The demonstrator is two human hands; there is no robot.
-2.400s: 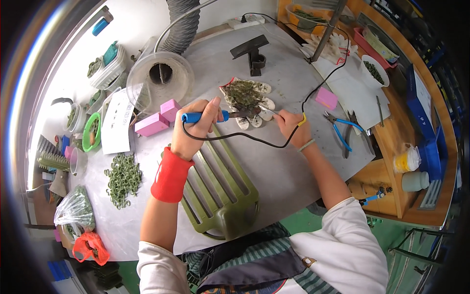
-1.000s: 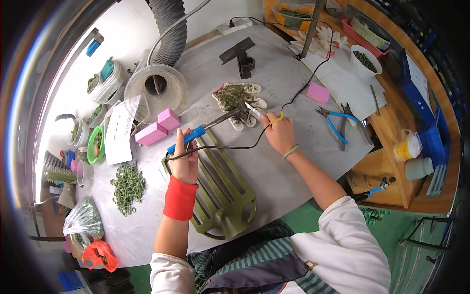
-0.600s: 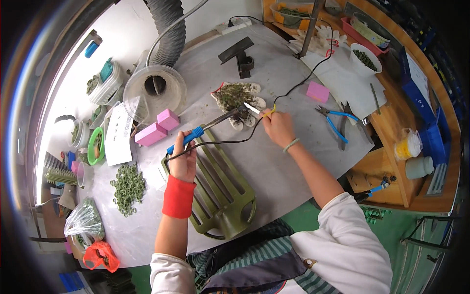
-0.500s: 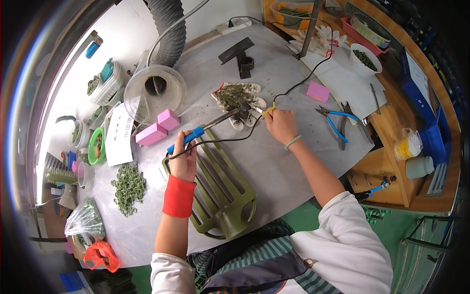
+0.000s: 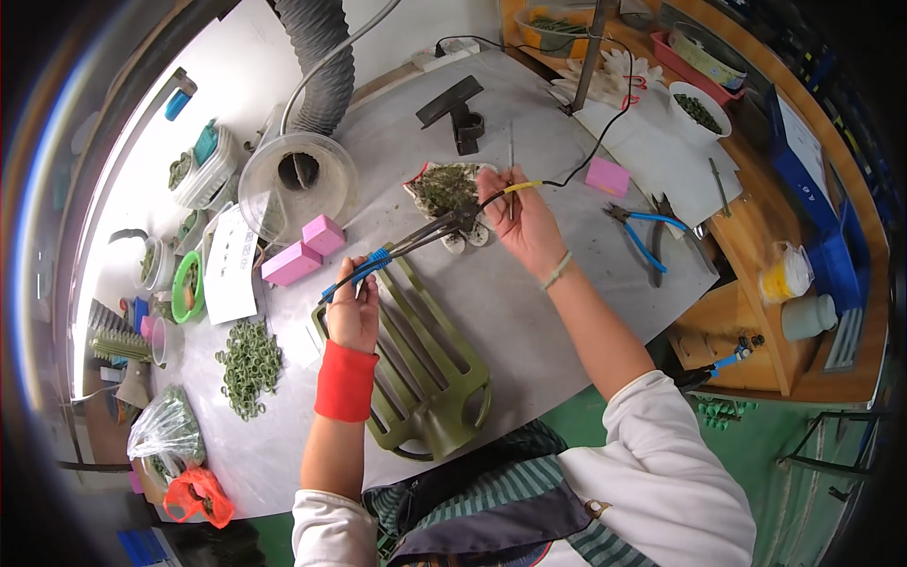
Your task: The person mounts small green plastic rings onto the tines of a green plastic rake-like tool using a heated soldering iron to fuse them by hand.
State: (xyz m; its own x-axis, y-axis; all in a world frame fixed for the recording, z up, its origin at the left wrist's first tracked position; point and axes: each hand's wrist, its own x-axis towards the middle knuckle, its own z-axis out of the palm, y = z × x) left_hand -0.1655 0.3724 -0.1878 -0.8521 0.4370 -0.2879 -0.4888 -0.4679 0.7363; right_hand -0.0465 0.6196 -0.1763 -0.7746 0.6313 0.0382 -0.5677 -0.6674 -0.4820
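My left hand (image 5: 352,317) is closed round the blue handle of a soldering iron (image 5: 416,236). Its dark tip reaches the edge of a white knit glove (image 5: 457,242) heaped with greenish-brown scraps (image 5: 442,187). Right of the glove, my right hand (image 5: 522,230) has its fingers raised, with thin metal tweezers (image 5: 511,151) pointing upward from them. Across those fingers runs the iron's black cable (image 5: 567,180), which has a yellow-wrapped stretch. Under the iron and my left wrist lies an olive-green slatted plastic part (image 5: 430,364).
Left lie pink blocks (image 5: 293,264), small green rings (image 5: 248,369) and a clear round hood (image 5: 331,198) on a grey hose. A black stand (image 5: 463,118) is behind the glove. Blue-handled pliers (image 5: 642,250) and another pink block (image 5: 607,177) are on the right.
My right hand has turned and lifted its fingers, swinging the tweezers from the iron's tip to upright. The cable has been drawn up alongside the iron. My left hand stays nearly in place.
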